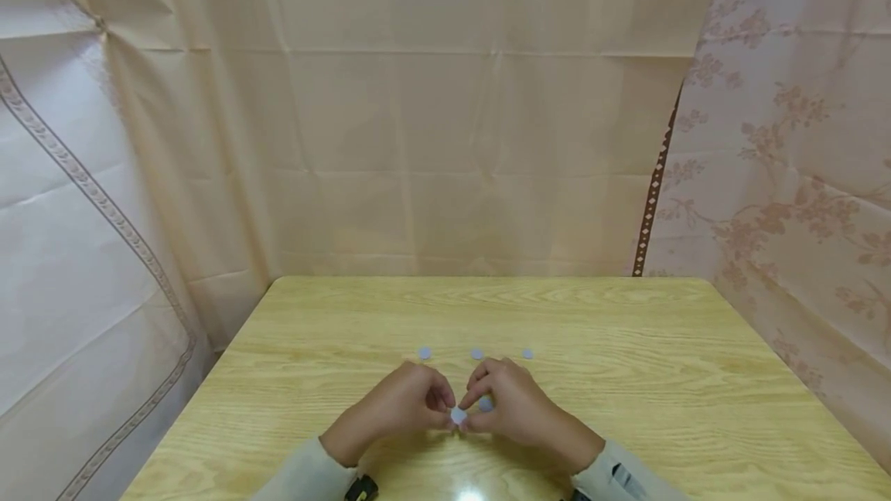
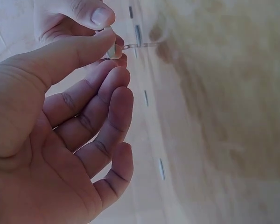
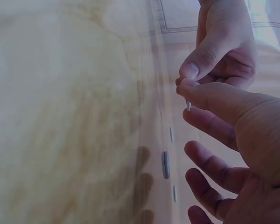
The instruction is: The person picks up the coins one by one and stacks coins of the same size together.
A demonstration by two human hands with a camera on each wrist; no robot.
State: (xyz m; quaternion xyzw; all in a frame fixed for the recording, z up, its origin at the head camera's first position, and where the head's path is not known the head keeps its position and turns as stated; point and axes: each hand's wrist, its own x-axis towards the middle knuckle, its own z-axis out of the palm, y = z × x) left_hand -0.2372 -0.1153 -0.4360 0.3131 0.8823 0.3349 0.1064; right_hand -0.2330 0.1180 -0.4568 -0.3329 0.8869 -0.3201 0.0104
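A small pale disc [image 1: 458, 414] is pinched between the fingertips of both hands, just above the table's near half. My left hand [image 1: 411, 399] grips its left side with thumb and forefinger; the other left fingers curve loosely in the left wrist view. From the right, my right hand [image 1: 511, 404] pinches the same disc, its remaining fingers spread apart in the right wrist view. A second pale disc [image 1: 486, 403] lies beside the right fingers; edge-on, this thicker piece [image 3: 165, 164] looks like a small stack, though I cannot tell for certain.
Beyond the hands, three flat pale discs lie in a row: a left disc [image 1: 425, 352], a middle disc [image 1: 476, 353] and a right disc [image 1: 527, 354]. The wood-grain table [image 1: 313, 323] is bordered by a beige curtain [image 1: 445, 138] behind and patterned cloths at both sides.
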